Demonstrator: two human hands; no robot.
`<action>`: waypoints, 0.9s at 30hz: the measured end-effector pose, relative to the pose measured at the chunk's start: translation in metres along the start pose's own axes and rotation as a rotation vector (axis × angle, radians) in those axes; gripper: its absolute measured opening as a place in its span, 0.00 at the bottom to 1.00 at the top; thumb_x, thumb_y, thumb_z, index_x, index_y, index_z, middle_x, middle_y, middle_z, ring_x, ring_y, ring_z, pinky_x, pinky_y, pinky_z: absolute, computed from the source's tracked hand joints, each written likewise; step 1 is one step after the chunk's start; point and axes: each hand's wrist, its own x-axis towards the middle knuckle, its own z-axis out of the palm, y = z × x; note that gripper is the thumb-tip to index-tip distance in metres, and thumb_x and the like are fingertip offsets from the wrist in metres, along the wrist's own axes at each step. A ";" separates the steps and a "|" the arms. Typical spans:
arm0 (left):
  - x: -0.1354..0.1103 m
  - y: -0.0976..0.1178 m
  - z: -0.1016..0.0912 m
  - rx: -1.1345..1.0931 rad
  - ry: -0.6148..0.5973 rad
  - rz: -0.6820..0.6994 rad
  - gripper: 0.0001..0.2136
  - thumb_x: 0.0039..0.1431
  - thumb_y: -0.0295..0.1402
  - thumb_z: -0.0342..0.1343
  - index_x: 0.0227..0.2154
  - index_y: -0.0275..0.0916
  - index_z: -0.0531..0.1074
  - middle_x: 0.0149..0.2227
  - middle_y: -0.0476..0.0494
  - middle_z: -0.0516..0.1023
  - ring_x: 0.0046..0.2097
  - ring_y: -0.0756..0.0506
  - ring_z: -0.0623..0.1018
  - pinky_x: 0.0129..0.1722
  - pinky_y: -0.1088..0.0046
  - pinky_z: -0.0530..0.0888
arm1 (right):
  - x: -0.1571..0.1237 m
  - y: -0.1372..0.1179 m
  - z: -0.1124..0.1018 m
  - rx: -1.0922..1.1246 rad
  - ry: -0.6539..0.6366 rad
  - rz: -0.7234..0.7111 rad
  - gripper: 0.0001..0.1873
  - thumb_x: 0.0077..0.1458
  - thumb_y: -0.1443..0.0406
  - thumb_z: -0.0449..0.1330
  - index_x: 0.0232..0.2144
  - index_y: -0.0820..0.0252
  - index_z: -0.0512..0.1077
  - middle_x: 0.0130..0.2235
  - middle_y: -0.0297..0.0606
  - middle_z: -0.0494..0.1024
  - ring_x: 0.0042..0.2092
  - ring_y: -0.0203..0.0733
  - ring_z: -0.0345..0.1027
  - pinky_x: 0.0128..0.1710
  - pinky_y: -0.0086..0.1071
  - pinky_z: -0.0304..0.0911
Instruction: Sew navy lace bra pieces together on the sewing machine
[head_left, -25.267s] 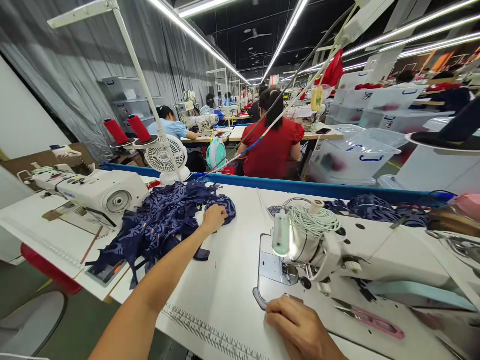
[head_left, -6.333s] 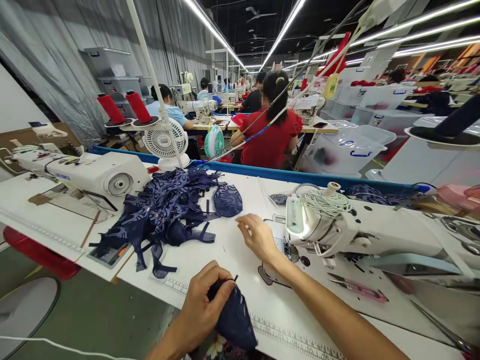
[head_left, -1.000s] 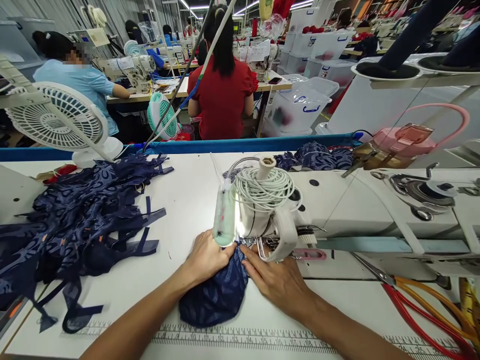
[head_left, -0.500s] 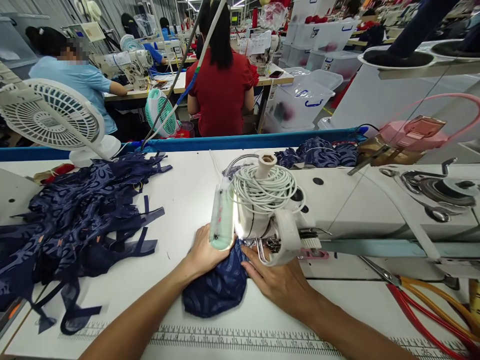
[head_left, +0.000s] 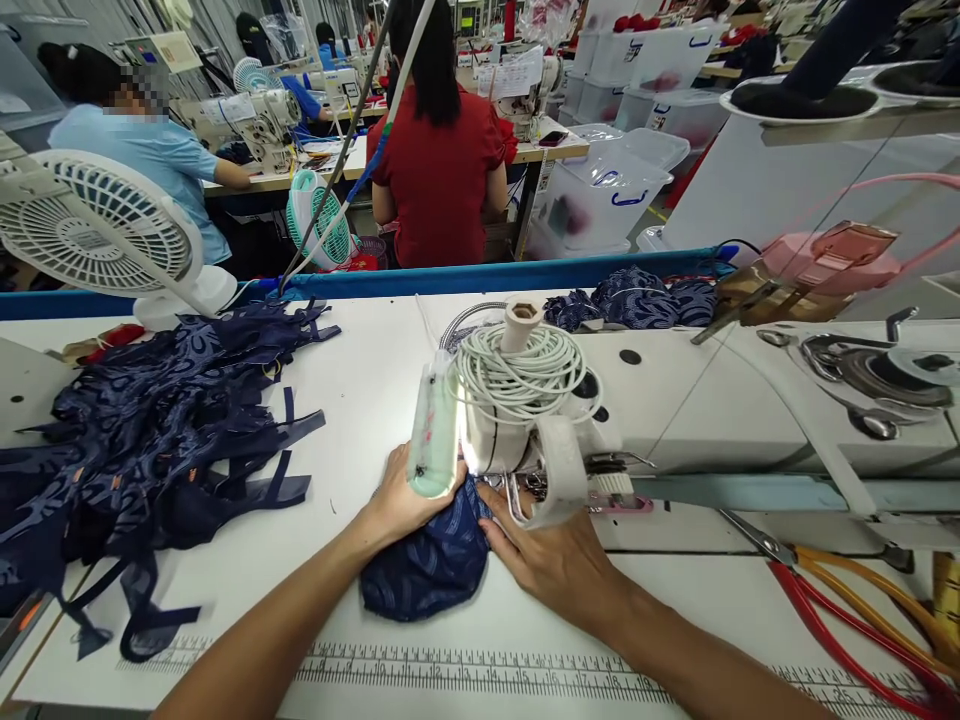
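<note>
Rounded navy patterned fabric piece (head_left: 427,575) lies on white tabletop (head_left: 360,390), top end under head of white metal sewing machine (head_left: 506,440). L. hand (head_left: 409,500) rests on its L. side, fingertips hidden behind pale-green oblong lamp (head_left: 432,430), so can't tell if pinching; R. hand (head_left: 551,555) lies flat-ish at R. edge, thumb & forefinger apart, other fingers partly hidden.

Cloth (head_left: 427,568): navy, paler blue swirls. Pile (head_left: 180,420): navy, similar swirls, small orange flecks. Machine (head_left: 675,400): off-white. Cord (head_left: 517,372): pale mint. Lamp (head_left: 433,432): pale green. Table (head_left: 375,390): white. Ruler (head_left: 435,668): black marks on white. Scissors (head_left: 786,560): handles red, orange. Trough (head_left: 390,284): blue. Middle shirt (head_left: 446,185): red. Left shirt (head_left: 139,150): light blue.
</note>
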 end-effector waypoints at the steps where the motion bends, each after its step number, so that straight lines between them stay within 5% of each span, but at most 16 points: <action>1: 0.001 0.000 0.000 0.004 -0.002 -0.003 0.08 0.53 0.38 0.58 0.23 0.41 0.71 0.25 0.47 0.74 0.34 0.44 0.75 0.37 0.70 0.72 | 0.000 0.000 0.000 0.000 -0.004 0.000 0.18 0.64 0.61 0.53 0.51 0.61 0.74 0.40 0.49 0.79 0.37 0.49 0.72 0.33 0.39 0.67; 11: 0.002 0.012 -0.007 0.059 -0.016 -0.043 0.05 0.53 0.35 0.57 0.25 0.42 0.72 0.25 0.48 0.75 0.36 0.43 0.76 0.38 0.71 0.72 | 0.003 -0.001 -0.002 0.049 0.020 0.008 0.18 0.63 0.62 0.52 0.51 0.64 0.73 0.35 0.48 0.79 0.36 0.48 0.71 0.33 0.39 0.67; 18: 0.001 0.013 -0.003 0.061 0.018 -0.048 0.06 0.53 0.34 0.55 0.24 0.41 0.71 0.26 0.48 0.75 0.34 0.44 0.75 0.36 0.72 0.70 | 0.007 0.017 -0.007 0.288 0.362 0.110 0.10 0.60 0.70 0.55 0.26 0.59 0.71 0.23 0.36 0.69 0.26 0.38 0.63 0.25 0.31 0.58; 27: 0.003 0.012 -0.003 0.056 0.024 -0.074 0.04 0.52 0.33 0.56 0.25 0.40 0.72 0.27 0.48 0.75 0.36 0.44 0.75 0.36 0.73 0.69 | 0.008 0.026 -0.003 0.261 0.346 0.134 0.16 0.57 0.74 0.50 0.19 0.56 0.62 0.19 0.31 0.61 0.21 0.35 0.53 0.21 0.31 0.48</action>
